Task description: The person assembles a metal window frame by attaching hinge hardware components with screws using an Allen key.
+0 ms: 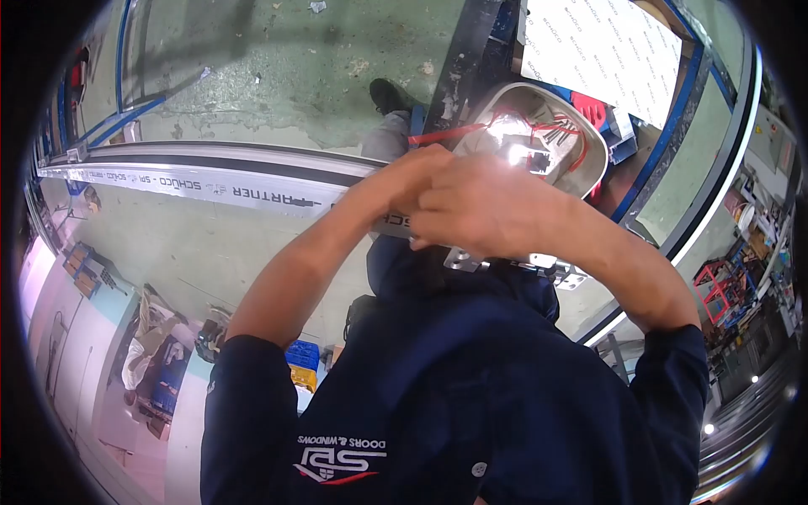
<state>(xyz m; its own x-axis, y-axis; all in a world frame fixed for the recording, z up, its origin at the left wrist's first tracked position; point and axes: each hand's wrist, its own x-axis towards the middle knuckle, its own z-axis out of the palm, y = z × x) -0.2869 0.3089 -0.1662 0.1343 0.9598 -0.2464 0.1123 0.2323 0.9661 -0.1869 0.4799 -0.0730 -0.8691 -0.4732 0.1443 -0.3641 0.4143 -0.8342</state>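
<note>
My right hand [484, 206] is closed, its fingers curled in over the long aluminium profile [269, 195] wrapped in printed film. My left hand [419, 177] meets it there, mostly covered by the right hand, its visible fingers bent. Anything between the fingers is hidden. Just below the right hand, a metal bracket [463, 259] lies close to my waist. Beyond the hands sits a pale tub [599, 160] with small metal hardware and a red strip [446, 135] across its edge.
A white printed sheet [602, 55] lies behind the tub, near a red glove [587, 108]. Another long profile [715, 185] runs along the right. A blue metal frame [122, 59] stands at the far left. Another person [139, 362] is at lower left, near blue and yellow bins [303, 362].
</note>
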